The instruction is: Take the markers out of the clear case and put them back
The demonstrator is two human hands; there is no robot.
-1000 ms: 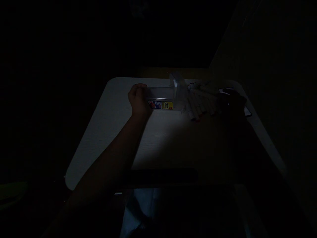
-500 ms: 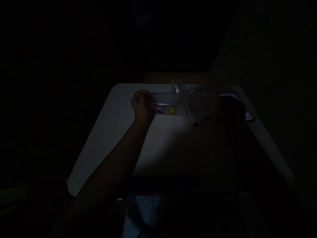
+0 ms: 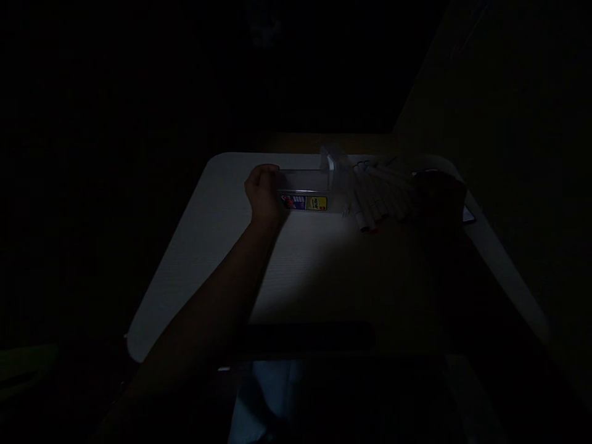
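Observation:
My left hand [image 3: 263, 192] is closed around the left end of a clear plastic case [image 3: 303, 182], which lies on its side and carries a yellow and blue label on its front. The case's clear lid or flap [image 3: 337, 165] stands raised at its right end. Just right of the case lies a loose pile of several markers [image 3: 379, 194] with pale barrels and dark or red ends. My right hand [image 3: 439, 197] is a dark shape at the pile's right side; its fingers are lost in shadow. Whether it holds anything cannot be seen.
A phone [image 3: 468, 214] with a lit screen lies partly behind my right hand. Everything rests on a small white table [image 3: 198, 246] with rounded corners. A dark strip [image 3: 309, 336] runs along its near edge. The surroundings are very dark.
My right hand has shifted slightly right, covering more of the phone, and the markers look dimmer. My left hand and the case stay in place.

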